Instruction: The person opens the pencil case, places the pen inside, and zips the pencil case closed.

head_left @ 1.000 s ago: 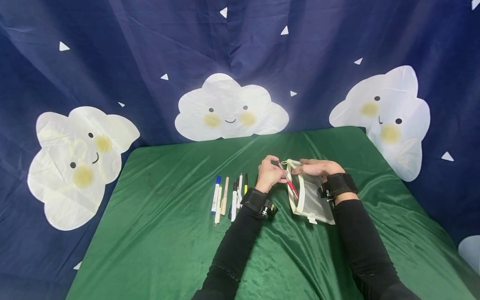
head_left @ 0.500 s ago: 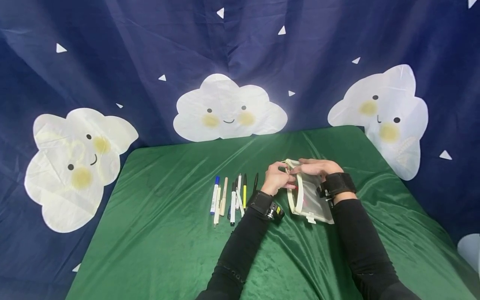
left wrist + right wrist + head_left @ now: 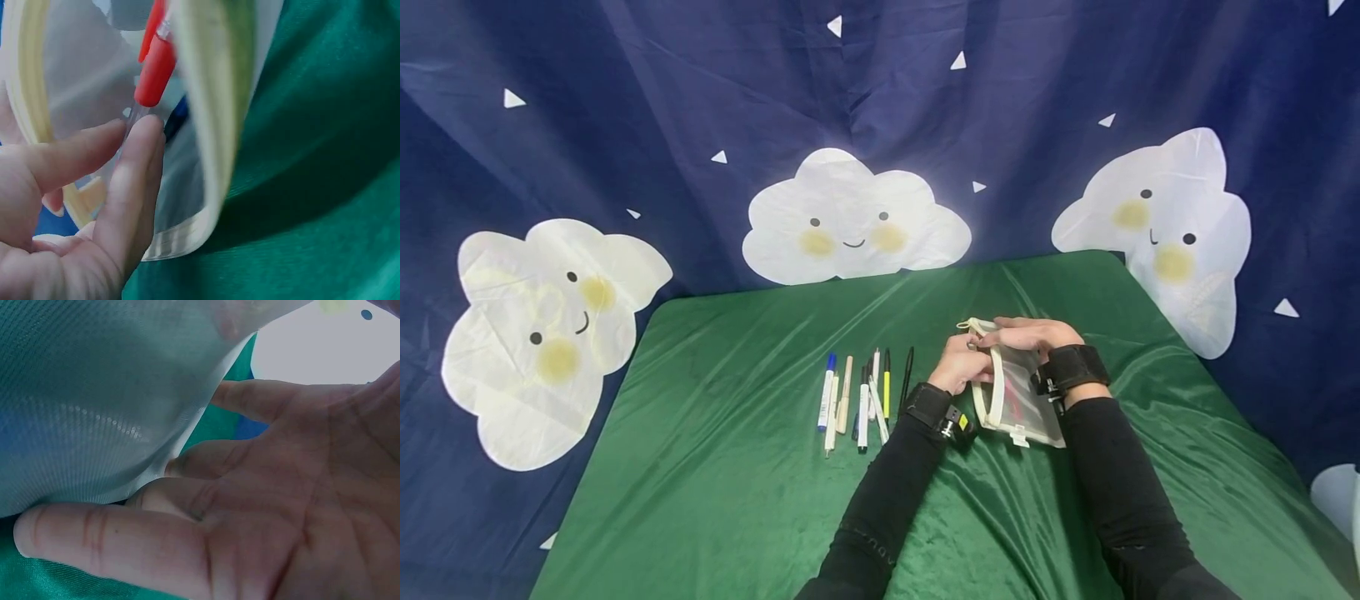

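A pencil case of see-through mesh with a cream zip edge (image 3: pixel 997 392) lies at the right of the green cloth, its mouth gaping to the left. My left hand (image 3: pixel 961 365) reaches into that mouth. Between thumb and finger it pinches the clear barrel of a red pen (image 3: pixel 156 72), most of which is inside the case. Something dark blue (image 3: pixel 177 119) shows behind the pen. My right hand (image 3: pixel 1033 335) holds the far end of the case near the opening. In the right wrist view its fingers (image 3: pixel 106 540) lie along the mesh (image 3: pixel 94 425).
Left of the case several pens lie side by side: a blue-capped marker (image 3: pixel 827 396), a beige pen (image 3: pixel 845 396), a yellow and black pen (image 3: pixel 887 392) and a black pen (image 3: pixel 907 379) among them. A blue curtain with clouds (image 3: pixel 857 217) hangs behind the cloth-covered table (image 3: pixel 722 467).
My left hand has moved right and carried the red pen from outside the mouth into the pencil case. The black pen it covered now shows. My right hand has stayed on the case.
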### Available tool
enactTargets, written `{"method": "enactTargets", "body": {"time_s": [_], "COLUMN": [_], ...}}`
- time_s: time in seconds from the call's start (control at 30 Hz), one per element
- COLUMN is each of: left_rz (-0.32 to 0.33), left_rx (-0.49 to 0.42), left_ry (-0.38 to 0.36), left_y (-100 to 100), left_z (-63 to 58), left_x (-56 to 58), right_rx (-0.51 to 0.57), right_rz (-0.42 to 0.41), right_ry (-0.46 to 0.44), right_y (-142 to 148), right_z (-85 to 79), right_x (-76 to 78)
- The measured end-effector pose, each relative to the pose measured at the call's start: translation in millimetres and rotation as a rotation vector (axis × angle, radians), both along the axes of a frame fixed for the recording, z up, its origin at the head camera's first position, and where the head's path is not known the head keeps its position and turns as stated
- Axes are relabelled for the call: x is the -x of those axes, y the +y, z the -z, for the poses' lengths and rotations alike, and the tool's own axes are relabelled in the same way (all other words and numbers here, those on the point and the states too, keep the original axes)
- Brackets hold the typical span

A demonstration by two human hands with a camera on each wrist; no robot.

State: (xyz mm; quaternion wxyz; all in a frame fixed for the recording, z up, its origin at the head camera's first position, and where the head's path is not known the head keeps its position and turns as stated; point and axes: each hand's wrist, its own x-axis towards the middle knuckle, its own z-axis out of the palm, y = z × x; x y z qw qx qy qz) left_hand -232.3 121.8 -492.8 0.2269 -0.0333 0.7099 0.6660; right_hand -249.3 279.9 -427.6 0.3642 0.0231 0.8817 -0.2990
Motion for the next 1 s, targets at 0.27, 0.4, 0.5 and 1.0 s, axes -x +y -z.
{"method": "enactTargets", "body": {"time_s": [0.27,0.4,0.5,1.0], "left_rz": [0.065,0.090,0.093,0.099], "left_rx": [-0.091,-0.124,-0.154,-0.272], "left_ry": [0.002,-0.006,-0.021,-0.099], "left_y": [3,6,9,14], "left_z": [4.4,4.8,5.7,7.8], "left_x": [-0.2,-1.6,-2.7,-2.3], "right_rx": [0.022,0.014,0.008,0.005], "right_rz": [0.027,0.022,0.023,0.033], "right_ry": [-0.005,0.004,0.009,0.017], "right_y": [-1,-2,-2,1], "right_z": [-0.7,-0.9,-0.8,-0.5], "right_x": [-1.9,-2.8,-3.4,-4.6]}}
